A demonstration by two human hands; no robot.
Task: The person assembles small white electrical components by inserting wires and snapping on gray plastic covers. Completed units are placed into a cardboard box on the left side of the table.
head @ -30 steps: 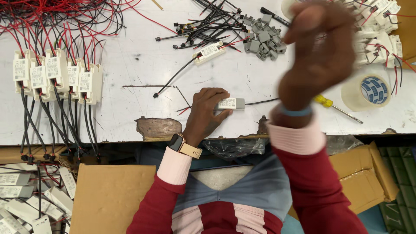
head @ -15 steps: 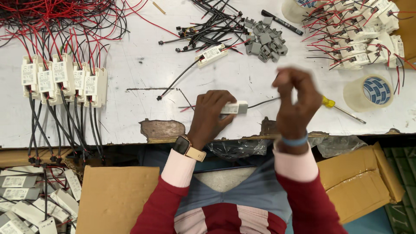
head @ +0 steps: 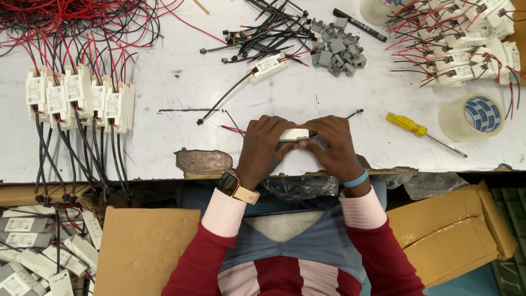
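Observation:
A small white rectangular module (head: 293, 134) with red and black wires sits at the near edge of the white table (head: 164, 142). My left hand (head: 263, 148), with a watch on the wrist, grips its left end. My right hand (head: 334, 147), with a blue wristband, grips its right end. A black wire (head: 353, 114) runs out from under my right hand. Both hands press together over the module, hiding most of it.
A row of white modules (head: 79, 98) with black leads hangs off the left. Another white module (head: 267, 66), loose black wires (head: 268, 30), grey clips (head: 337, 46), a yellow screwdriver (head: 408, 126), a tape roll (head: 474, 116) and a module pile (head: 466, 41) lie beyond. Cardboard boxes (head: 142, 249) below.
My right hand came down from high in front of the camera and closed on the module's right end. My left hand stayed on the module.

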